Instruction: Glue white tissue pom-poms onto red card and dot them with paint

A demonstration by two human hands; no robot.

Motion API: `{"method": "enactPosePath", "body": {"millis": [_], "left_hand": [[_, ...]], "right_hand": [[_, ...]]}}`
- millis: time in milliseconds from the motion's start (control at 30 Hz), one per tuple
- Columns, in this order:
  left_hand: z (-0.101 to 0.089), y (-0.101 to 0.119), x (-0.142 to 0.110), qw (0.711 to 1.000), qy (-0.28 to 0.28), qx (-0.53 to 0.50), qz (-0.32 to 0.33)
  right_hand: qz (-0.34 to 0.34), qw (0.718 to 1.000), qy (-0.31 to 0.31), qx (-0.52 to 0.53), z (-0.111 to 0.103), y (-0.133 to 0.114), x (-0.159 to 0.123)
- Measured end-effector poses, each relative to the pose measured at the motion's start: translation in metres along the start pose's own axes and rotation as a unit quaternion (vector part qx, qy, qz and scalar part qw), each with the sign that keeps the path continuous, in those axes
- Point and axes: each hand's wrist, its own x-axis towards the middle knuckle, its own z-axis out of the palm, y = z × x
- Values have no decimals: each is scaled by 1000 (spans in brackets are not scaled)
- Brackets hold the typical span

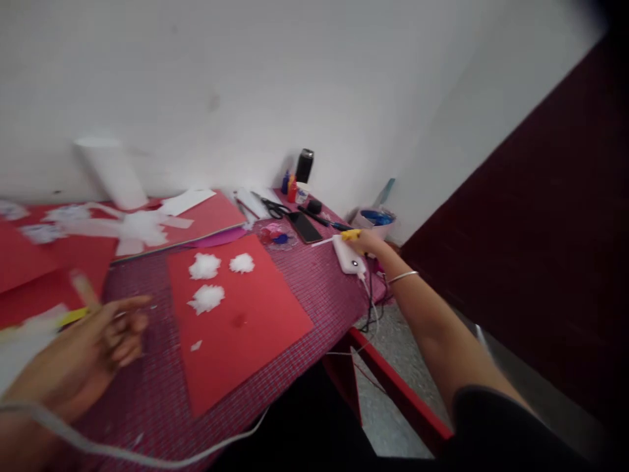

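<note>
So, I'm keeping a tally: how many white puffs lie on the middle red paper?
3: the upper left puff, the upper right puff, and the lower puff below the first. None seems hidden on the red paper.

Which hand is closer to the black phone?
Right. The right hand is just to the right of the phone, by the white device; the left hand is farther away, left of the red sheet.

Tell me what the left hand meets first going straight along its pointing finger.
Probably the red sheet with the white tufts, at its left edge; how high the left hand is above the table is unclear, so it might pass over.
</note>
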Motion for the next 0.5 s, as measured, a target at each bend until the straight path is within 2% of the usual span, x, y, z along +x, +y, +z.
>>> {"method": "enactPosePath", "body": {"millis": [100, 200, 267, 300, 333, 400, 500], "left_hand": [[24, 0, -23, 998, -13, -57, 34], [41, 0, -33, 998, -38, -56, 16], [50, -3, -38, 994, -82, -73, 11], [55, -6, -41, 992, -100, -79, 5], [60, -9, -45, 990, -120, -80, -6], [70, -17, -55, 983, -168, -65, -43], [84, -31, -70, 956, -271, -34, -109]], "right_hand": [[-18, 1000, 26, 1, -3, -3, -6], [-34, 995, 89, -2, -9, -11, -17], [-80, 984, 161, 20, -11, -28, -37], [-119, 977, 175, 37, -11, -40, -52], [-199, 958, 189, 86, -8, -56, -71], [-365, 898, 190, 158, 0, -91, -115], [-582, 790, 120, 148, 16, -142, -178]]}}
